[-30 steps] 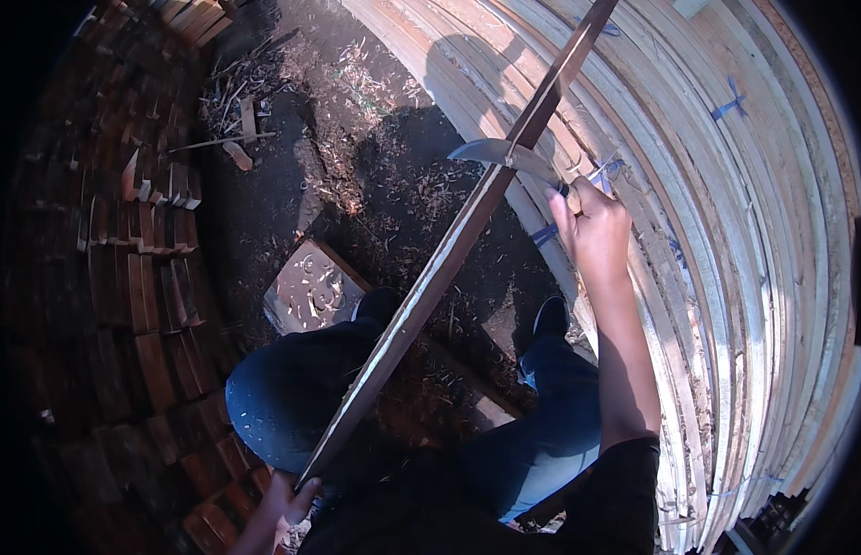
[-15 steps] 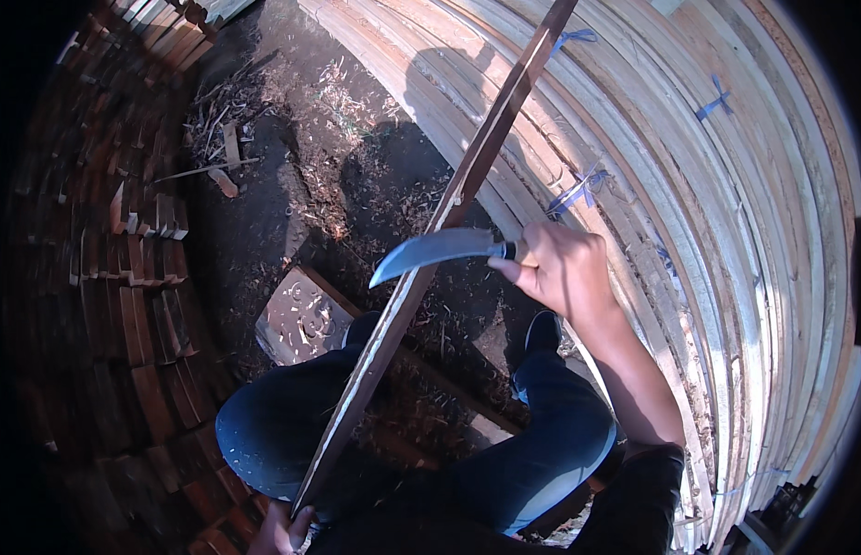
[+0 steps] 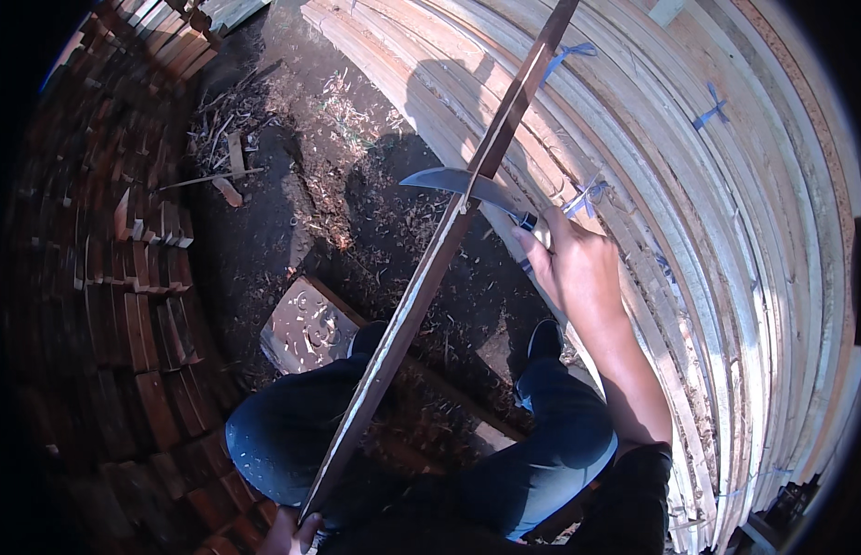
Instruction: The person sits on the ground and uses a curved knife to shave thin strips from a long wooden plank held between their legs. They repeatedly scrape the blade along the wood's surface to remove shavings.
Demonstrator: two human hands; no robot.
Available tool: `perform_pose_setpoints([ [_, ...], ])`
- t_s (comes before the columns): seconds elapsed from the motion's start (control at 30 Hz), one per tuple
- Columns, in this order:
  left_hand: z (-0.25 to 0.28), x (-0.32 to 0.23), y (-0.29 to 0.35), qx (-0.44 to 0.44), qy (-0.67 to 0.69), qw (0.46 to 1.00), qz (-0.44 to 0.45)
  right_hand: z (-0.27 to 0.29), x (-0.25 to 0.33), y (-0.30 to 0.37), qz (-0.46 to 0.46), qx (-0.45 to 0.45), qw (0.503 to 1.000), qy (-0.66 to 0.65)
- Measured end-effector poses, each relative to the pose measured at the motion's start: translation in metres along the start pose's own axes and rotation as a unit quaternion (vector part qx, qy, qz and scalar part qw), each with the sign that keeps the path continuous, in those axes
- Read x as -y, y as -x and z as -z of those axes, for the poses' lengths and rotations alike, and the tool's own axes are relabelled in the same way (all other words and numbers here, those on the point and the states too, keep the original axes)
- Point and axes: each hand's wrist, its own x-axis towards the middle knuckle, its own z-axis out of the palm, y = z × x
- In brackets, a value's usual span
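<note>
**Clamped Low on the Left, Clamped High on the Right!**

And here, slanting from low left up to the top edge, a long brown wooden strip [image 3: 436,265], passing just beside the left knee [image 3: 273,425], with a pale band along one edge. Across its upper half, a curved knife [image 3: 440,178], right against the wood, with a pale curl of wood [image 3: 464,205] just below the blade. Wrapped firmly round the knife's handle: the grip of the right hand [image 3: 578,264], thumb toward the blade. Down at the near end of the strip, pinched on it: the left hand [image 3: 287,535], partly cut off by the lower edge.

Now for the handling! Probably light for its length, fairly stiff, perhaps a touch springy toward the far tip. Dry-looking, so not likely slippery; quite possibly splintery along the pale band. Best held low at the near end, well clear of the blade. Best to take the knife by the handle alone.

Off to the right, long pale boards [image 3: 726,240] with blue ties [image 3: 711,108]; to the left, stacked brown pieces [image 3: 146,333]; on the ground [image 3: 259,220], a block [image 3: 282,326] sprinkled with shavings [image 3: 310,326].
</note>
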Motion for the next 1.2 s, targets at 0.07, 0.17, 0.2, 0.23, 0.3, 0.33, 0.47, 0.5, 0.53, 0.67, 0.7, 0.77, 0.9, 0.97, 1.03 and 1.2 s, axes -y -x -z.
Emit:
perform_pose_setpoints([
  [0.07,0.009,0.025,0.005,0.039,0.086,0.993,0.066,0.004,0.024,0.023,0.035,-0.004,0.999,-0.028],
  [0.17,0.021,0.081,0.019,0.094,0.087,0.991,0.031,-0.001,0.017,0.051,0.103,0.026,0.994,-0.023],
  [0.2,0.020,0.112,0.030,0.085,0.044,0.995,0.024,-0.003,0.017,0.055,0.112,0.030,0.992,-0.045],
  [0.23,0.017,0.121,0.035,0.082,0.003,0.997,0.013,-0.001,0.018,0.060,0.120,0.036,0.990,-0.058],
  [0.3,0.016,0.129,0.045,0.097,-0.079,0.990,0.064,0.002,0.022,0.072,0.132,0.063,0.985,-0.096],
  [0.33,0.016,0.133,0.049,0.104,-0.121,0.983,0.088,0.004,0.026,0.084,0.138,0.084,0.980,-0.120],
  [0.47,-0.002,0.158,0.044,0.095,-0.107,0.988,0.057,0.000,0.065,0.121,0.089,0.171,0.917,-0.348],
  [0.5,-0.004,0.163,0.045,0.092,-0.099,0.989,0.052,0.001,0.072,0.124,0.105,0.155,0.923,-0.335],
  [0.53,-0.008,0.166,0.044,0.090,-0.092,0.991,0.046,0.000,0.073,0.126,0.144,0.146,0.937,-0.284],
  [0.67,-0.010,0.186,0.045,0.097,-0.083,0.991,0.031,-0.013,0.074,0.130,0.246,0.111,0.943,-0.193],
  [0.7,-0.010,0.189,0.045,0.097,-0.080,0.992,0.030,-0.014,0.074,0.130,0.259,0.104,0.939,-0.201],
  [0.77,-0.013,0.196,0.045,0.100,-0.073,0.992,0.026,-0.012,0.076,0.130,0.272,0.089,0.943,-0.171],
  [0.9,-0.017,0.202,0.049,0.107,-0.053,0.992,0.040,-0.022,0.029,0.100,0.117,-0.036,0.983,-0.136],
  [0.97,-0.019,0.192,0.046,0.113,-0.020,0.992,0.054,-0.020,0.025,0.096,0.124,-0.025,0.989,-0.079],
  [1.03,-0.020,0.180,0.047,0.087,-0.002,0.996,0.014,-0.029,0.045,0.109,0.103,-0.030,0.988,-0.113],
  [1.2,-0.012,0.240,0.048,0.103,-0.098,0.990,-0.019,-0.021,0.041,0.118,0.112,0.019,0.984,-0.136],
])
